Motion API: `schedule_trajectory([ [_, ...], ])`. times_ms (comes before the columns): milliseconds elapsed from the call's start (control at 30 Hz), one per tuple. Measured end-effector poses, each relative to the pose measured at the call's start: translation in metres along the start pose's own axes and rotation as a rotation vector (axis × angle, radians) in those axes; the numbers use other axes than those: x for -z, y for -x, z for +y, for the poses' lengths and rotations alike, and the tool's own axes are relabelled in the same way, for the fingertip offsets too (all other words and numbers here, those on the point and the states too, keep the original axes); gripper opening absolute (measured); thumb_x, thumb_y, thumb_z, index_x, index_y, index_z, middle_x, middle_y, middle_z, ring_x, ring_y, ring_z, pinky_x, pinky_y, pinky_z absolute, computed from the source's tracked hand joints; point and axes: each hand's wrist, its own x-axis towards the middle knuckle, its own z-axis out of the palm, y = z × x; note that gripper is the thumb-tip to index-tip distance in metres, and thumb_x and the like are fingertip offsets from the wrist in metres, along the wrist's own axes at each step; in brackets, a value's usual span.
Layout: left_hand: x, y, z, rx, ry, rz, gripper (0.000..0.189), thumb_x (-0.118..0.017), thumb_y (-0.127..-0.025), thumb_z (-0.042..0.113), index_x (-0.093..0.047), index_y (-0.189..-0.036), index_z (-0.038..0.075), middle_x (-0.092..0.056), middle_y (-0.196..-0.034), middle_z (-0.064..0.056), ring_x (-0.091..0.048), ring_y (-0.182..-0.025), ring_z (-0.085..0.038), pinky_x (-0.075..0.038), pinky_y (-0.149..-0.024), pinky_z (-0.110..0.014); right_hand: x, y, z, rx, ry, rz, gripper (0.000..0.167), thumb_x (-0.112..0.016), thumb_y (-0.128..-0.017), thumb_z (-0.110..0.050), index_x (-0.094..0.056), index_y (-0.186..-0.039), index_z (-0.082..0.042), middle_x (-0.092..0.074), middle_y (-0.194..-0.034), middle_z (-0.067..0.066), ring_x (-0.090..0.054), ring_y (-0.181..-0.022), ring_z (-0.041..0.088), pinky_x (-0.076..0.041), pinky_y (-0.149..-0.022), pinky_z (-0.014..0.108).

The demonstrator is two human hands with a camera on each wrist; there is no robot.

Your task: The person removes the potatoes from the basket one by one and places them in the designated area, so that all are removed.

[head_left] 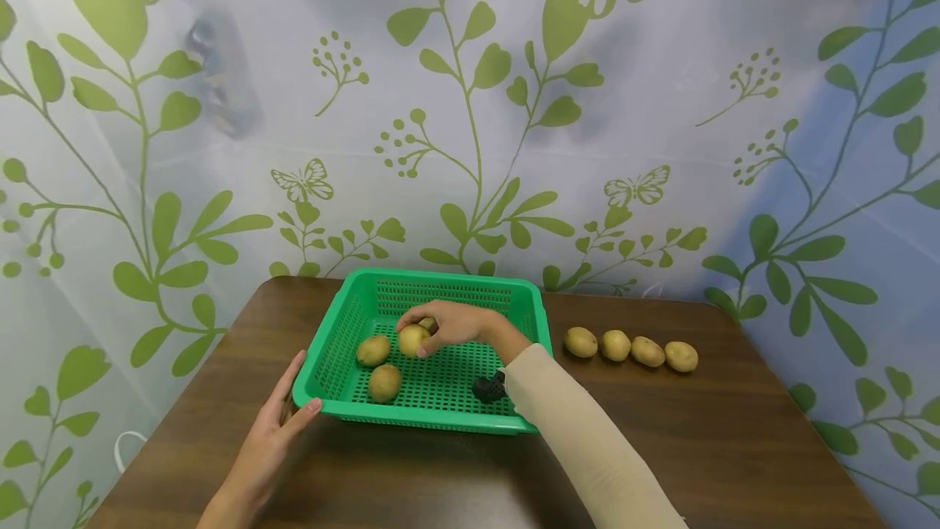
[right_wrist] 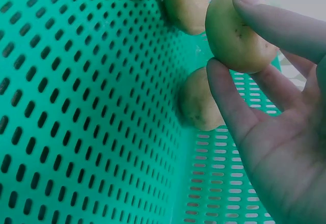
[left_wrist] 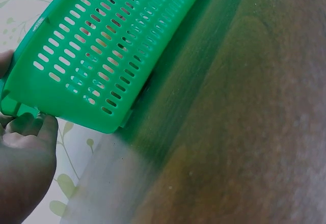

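A green plastic basket (head_left: pixel 470 412) with slotted walls stands on the table. My left hand (head_left: pixel 270 439) grips its near left corner; in the left wrist view, the thumb is at the rim and the curled fingers lie beneath it. Inside the basket's space, my right hand (head_left: pixel 461 323) pinches a yellowish potato (right_wrist: pixel 237 33) between thumb and fingers. Below and around that hand lie a potato (head_left: pixel 373 350) at the left, a rounder potato (head_left: pixel 384 383) nearer the front, and another potato (head_left: pixel 428 322) partly hidden behind the fingers.
Right of the basket, several potatoes (head_left: pixel 615 345) lie in a row on the brown wooden table (head_left: pixel 661 439). A small black object (head_left: pixel 488 388) shows beside the right sleeve cuff; its kind is unclear. A leaf-patterned curtain (head_left: pixel 470 104) hangs behind the table.
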Motion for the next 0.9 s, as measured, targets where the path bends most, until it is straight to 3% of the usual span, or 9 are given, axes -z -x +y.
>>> schedule_trajectory([
  [100,0.001,0.000,0.000,0.004,-0.007,0.002,0.074,-0.051,-0.110,0.009,-0.010,-0.169,0.024,-0.002,-0.171,-0.017,-0.028,-0.141,0.003,-0.036,-0.101,-0.012,0.001,0.000,-0.002,0.023,0.000,0.008,0.048,-0.075,-0.097,-0.008,-0.059,-0.142,-0.010,-0.057,-0.136,0.001,-0.059,-0.112,0.016,-0.051,-0.094,0.032],
  [267,-0.001,0.000,-0.001,0.002,0.001,-0.009,0.074,-0.051,-0.110,0.009,-0.010,-0.169,0.024,-0.002,-0.171,-0.016,-0.026,-0.143,0.001,-0.036,-0.102,-0.012,0.005,0.003,-0.008,0.028,-0.033,0.028,0.049,-0.075,-0.095,-0.004,-0.060,-0.141,-0.011,-0.055,-0.139,-0.001,-0.058,-0.116,0.018,-0.051,-0.096,0.032],
  [500,-0.001,0.000,-0.001,0.008,-0.005,0.005,0.074,-0.051,-0.110,0.010,-0.009,-0.169,0.025,-0.002,-0.171,-0.017,-0.032,-0.139,0.005,-0.038,-0.101,-0.013,0.012,0.006,-0.016,0.033,-0.052,0.028,0.049,-0.076,-0.095,-0.003,-0.060,-0.141,-0.011,-0.055,-0.140,0.000,-0.059,-0.114,0.021,-0.054,-0.092,0.034],
  [900,0.000,-0.001,-0.002,-0.004,0.011,-0.008,0.074,-0.051,-0.110,0.010,-0.007,-0.169,0.022,0.000,-0.171,-0.018,-0.032,-0.138,0.007,-0.039,-0.101,-0.013,0.025,0.029,-0.024,0.018,-0.025,0.067,0.050,-0.077,-0.095,-0.005,-0.061,-0.142,-0.008,-0.055,-0.144,0.002,-0.059,-0.117,0.022,-0.053,-0.094,0.035],
])
